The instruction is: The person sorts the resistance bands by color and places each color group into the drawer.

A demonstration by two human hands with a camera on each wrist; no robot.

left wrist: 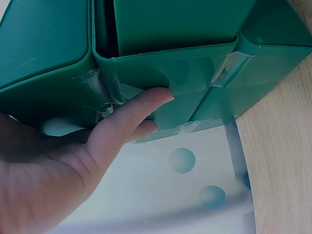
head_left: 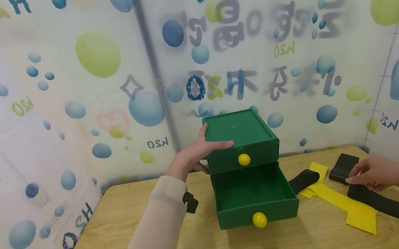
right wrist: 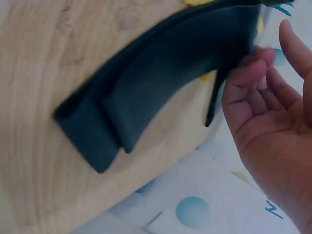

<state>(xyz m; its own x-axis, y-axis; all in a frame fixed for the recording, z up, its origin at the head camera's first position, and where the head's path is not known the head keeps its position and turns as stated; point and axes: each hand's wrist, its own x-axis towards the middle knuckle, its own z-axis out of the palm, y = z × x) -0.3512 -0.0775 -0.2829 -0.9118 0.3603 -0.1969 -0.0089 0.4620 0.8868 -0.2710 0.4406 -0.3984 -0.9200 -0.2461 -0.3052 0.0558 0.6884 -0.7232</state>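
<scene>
A green two-drawer box with yellow knobs stands on the wooden table. Its upper drawer is closed, while the lower drawer is pulled out and bare inside. My left hand rests on its upper left edge, the thumb straight across the top. The left wrist view shows two extended fingers along its taped side. Over at the right, my right hand hovers with loosely bent fingers, holding nothing, close to a long folded black strip. Whether the fingertips touch the strip I cannot tell.
Yellow flat strips lie to the right of the box, partly under black pieces. A folded black piece and a rounded black one lie there too. Printed curtains hang behind the wooden table.
</scene>
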